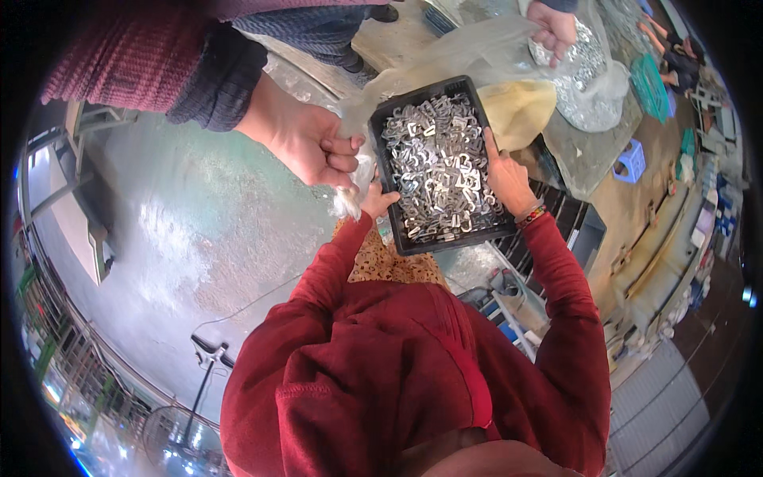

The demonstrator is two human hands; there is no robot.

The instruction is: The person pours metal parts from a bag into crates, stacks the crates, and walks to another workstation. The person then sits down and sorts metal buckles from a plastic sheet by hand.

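Both of my hands grip a black plastic tray (453,242) filled with small shiny metal pieces (437,167), many of them hook- or loop-shaped. At its left side is my left hand (380,199), thumb against the rim and its other fingers mostly hidden. My right hand (510,183) clasps the right side, index finger stretched along the edge. Across from me, another person's hand (306,147) pinches one gathered end of a translucent plastic bag (453,60) just left of the tray. That person's other hand (554,32) is at the far right of the bag.
A round heap of metal pieces (588,87) lies in clear plastic at the upper right, near a yellow sheet (517,111). Beyond are a teal basket (648,87) and a blue stool (629,161). A dark slatted crate (568,226) stands beside my right forearm.
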